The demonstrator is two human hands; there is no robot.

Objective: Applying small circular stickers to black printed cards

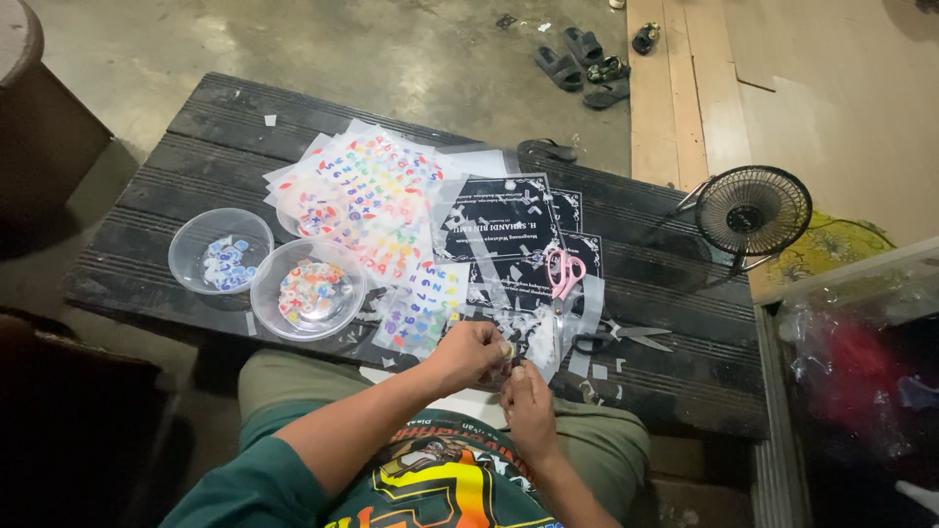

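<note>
Both hands meet at the near edge of the low black slatted wooden table (685,372). The left hand (471,354) is curled, fingertips pinched on a small pale scrap (508,364) that the right hand (528,403) also pinches from below; the piece is too small and too covered by fingers to tell what it is. Just beyond the hands lie clear plastic offcuts (528,328), their edges hard to separate from the dark printed cards (499,230) beneath. Beyond the right hand lie pink-handled scissors (564,276), and further to its right black-handled scissors (621,337). Beyond the left hand spread transparent sheets of colourful letter stickers (372,200); to its left stand two round clear plastic bowls, the nearer bowl (308,288) holding mixed coloured pieces, the farther bowl (220,251) bluish ones, too blurred to make out singly. A small black wire-cage fan (751,212) stands far right. The table's right end and the clear bag (861,362) beside it are cut off.
</note>
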